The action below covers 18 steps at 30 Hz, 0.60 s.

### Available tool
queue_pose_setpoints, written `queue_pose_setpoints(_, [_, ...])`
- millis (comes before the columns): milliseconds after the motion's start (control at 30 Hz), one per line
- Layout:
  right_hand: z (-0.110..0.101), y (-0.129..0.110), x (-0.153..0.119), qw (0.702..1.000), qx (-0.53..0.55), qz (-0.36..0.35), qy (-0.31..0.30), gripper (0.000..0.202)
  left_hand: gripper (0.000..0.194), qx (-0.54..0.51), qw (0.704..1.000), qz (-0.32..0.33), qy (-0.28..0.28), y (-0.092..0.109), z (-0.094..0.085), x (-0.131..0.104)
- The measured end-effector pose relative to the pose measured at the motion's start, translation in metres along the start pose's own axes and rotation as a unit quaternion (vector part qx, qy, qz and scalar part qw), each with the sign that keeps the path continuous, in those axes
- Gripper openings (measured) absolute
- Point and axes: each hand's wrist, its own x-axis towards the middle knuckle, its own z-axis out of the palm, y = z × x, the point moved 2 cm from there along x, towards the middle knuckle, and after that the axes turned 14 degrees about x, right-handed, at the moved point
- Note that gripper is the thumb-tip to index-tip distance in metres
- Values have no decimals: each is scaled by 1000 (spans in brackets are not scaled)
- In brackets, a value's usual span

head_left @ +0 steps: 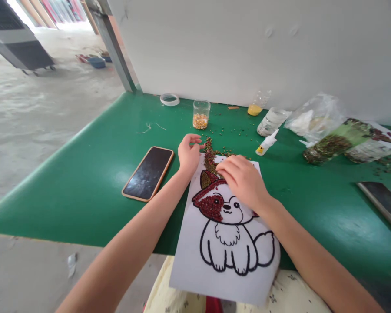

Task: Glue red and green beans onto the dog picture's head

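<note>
On the table's front edge, partly overhanging my lap, lies a white paper sheet (190, 265) with a black-outlined cartoon animal (228, 245). Dark red grains (209, 208) cover part of its face, and green-brown ones fill its left ear (206, 181). My left hand (189, 153) rests at the sheet's top left corner, fingers loosely apart, beside a pile of small greenish and reddish beans (210, 156). Over the drawing's right ear, my right hand (243, 177) has its fingers curled and pressed together. Whatever its fingertips pinch is hidden or too small to make out.
A phone (149, 173) lies left, another (382, 202) right. Behind stand a cup of corn kernels (201, 115) and a tape roll (170, 100). Right are a glue bottle (267, 143), clear containers (273, 121), a plastic bag (317, 119) and a bean-filled bottle (335, 141).
</note>
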Motion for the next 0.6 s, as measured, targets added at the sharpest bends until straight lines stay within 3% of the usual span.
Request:
queue_pose_setpoints(100, [-17,20,-2,993,-79,59,68,21,29,-3,1000,-4,0,0,-1,0])
queue_pose_setpoints(233, [-35,48,-8,972,-165,126,112,23,25,-5,1000,-3,-5,2,-1,-1])
queue_pose_setpoints(400, [-35,68,-13,962,-207,146,100,16,23,-11,1000,5,-10,2,-1,-1])
queue_pose_setpoints(600, [-25,76,-15,969,-200,129,67,22,21,-18,1000,10,-12,0,0,1])
